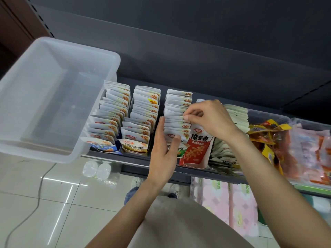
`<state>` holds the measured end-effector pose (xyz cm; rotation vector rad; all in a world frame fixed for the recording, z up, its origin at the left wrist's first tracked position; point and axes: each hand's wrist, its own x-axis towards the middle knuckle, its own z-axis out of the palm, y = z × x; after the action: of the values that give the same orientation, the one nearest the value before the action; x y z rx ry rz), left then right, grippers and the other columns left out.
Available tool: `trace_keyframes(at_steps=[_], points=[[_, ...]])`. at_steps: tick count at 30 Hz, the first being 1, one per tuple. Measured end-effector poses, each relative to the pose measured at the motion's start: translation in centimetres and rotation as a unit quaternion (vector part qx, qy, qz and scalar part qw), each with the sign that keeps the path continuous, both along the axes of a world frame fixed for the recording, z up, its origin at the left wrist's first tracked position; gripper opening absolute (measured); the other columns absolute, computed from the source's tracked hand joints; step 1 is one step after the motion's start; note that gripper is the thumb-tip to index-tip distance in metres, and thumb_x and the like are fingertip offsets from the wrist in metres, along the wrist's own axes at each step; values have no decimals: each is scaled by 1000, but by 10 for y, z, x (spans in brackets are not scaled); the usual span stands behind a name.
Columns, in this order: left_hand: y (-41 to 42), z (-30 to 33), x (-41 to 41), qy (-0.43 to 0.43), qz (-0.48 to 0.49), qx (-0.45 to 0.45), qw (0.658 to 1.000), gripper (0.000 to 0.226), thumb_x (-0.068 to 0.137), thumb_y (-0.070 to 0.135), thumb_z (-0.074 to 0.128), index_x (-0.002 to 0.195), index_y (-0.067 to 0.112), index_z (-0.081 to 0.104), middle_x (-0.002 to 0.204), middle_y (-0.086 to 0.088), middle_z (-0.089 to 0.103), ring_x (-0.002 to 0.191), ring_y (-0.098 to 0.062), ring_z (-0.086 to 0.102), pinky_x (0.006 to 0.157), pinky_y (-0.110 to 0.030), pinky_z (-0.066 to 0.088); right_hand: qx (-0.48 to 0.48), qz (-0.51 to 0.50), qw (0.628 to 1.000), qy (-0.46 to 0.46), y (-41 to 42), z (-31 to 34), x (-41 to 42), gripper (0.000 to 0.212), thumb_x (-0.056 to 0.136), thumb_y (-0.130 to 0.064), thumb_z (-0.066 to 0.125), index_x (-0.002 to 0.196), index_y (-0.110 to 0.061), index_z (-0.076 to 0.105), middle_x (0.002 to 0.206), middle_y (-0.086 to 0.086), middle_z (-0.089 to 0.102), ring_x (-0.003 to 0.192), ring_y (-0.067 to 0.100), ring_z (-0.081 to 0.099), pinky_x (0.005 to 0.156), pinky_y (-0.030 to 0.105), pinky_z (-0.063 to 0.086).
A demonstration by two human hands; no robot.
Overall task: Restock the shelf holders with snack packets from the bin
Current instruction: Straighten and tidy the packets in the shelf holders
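- The translucent white plastic bin [53, 97] sits on the left end of the dark grey shelf [114, 157], and I can see no packets inside it.
- Just right of the bin stand three rows of white snack packets, upright and packed one behind another: the left row [107, 119], the middle row [141, 115] and the third row [176, 111].
- The left hand [165, 149] lies flat against the left side of the third row, fingers straight, thumb across the front packet.
- The right hand [207, 119] reaches in from the right, thumb and forefinger pinching the top edge of a packet midway along the third row.
- A red and white stand-up pouch [197, 149] fronts the next row, touching the third row's right side.
- Farther right lie loose yellow and orange packets [268, 135] in a clear tray [268, 114].
- Below the shelf are pink wrapped rolls [225, 199] and a pale tiled floor [35, 194].
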<state>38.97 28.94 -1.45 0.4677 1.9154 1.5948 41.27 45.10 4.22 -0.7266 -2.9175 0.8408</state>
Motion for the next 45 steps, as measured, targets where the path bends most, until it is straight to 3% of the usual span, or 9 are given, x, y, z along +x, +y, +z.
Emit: trace_keyframes(at_steps=[7, 13, 19, 22, 26, 30, 34, 37, 45], points=[[13, 3, -9, 11, 2, 6, 1000, 64, 97, 34, 45, 149, 35, 7, 156, 16, 14, 129, 20, 23, 109, -14, 23, 52, -91, 987, 119, -10, -9, 14, 14, 90, -14, 62, 100, -19, 70, 100, -5, 70, 84, 2, 60, 71, 5, 41], [25, -3, -14, 100, -16, -44, 994, 66, 98, 36, 42, 151, 27, 2, 158, 13, 0, 138, 9, 2, 99, 4, 9, 86, -63, 986, 131, -26, -24, 21, 20, 90, -7, 58, 102, -13, 73, 116, 2, 63, 89, 15, 65, 82, 35, 56], [36, 4, -31, 19, 7, 25, 999, 62, 98, 36, 42, 149, 34, 7, 156, 19, 8, 141, 5, 6, 116, -25, 12, -123, -101, 975, 152, -19, -10, -1, 49, 99, -15, 42, 146, -22, 31, 155, -6, 24, 141, 5, 23, 114, 24, 21], [48, 9, -42, 69, -17, -15, 997, 54, 101, 34, 33, 150, 28, 11, 158, 13, 5, 142, 3, 1, 116, -22, 7, 20, 22, 999, 44, -15, -26, -14, 51, 103, -25, 26, 152, -19, 10, 159, -4, -2, 145, 7, -10, 119, 29, -2], [56, 5, -43, 134, -42, -47, 989, 52, 103, 33, 27, 151, 22, 9, 158, 8, 1, 142, 3, -4, 113, -13, 3, 205, 105, 972, -50, -8, -39, -11, 66, 90, -37, -1, 151, -12, -2, 159, 4, -8, 145, 16, -14, 119, 41, -8], [59, 4, -49, 120, -51, -35, 991, 51, 103, 33, 26, 151, 22, 11, 158, 9, 2, 142, 2, -1, 117, -21, 6, 242, 80, 966, -35, -1, -29, -17, 59, 96, -33, 9, 151, -11, 14, 156, 7, 23, 145, 19, 17, 119, 41, -5], [55, 3, -52, 112, -51, -47, 991, 54, 101, 37, 31, 151, 30, 9, 159, 8, 3, 131, 9, 13, 110, -22, 19, 188, 52, 980, -36, 28, -11, -32, 43, 101, -31, 38, 142, -17, 39, 121, 3, 64, 118, 18, 55, 118, 37, 4], [53, 0, -53, 110, -55, -57, 991, 56, 101, 37, 34, 150, 36, 7, 158, 5, 11, 122, 9, 22, 103, -22, 24, 82, 77, 991, -76, 39, 0, -39, 34, 103, -29, 37, 130, -17, 54, 111, 4, 69, 118, 22, 53, 115, 30, 7], [52, -1, -47, 109, -62, -57, 990, 59, 98, 41, 37, 149, 41, 7, 158, 6, 16, 120, -1, 41, 104, -39, 42, 160, 120, 979, -30, 53, -17, -39, 28, 101, -20, 39, 100, -15, 67, 79, 0, 70, 79, 18, 64, 116, 31, 1]])
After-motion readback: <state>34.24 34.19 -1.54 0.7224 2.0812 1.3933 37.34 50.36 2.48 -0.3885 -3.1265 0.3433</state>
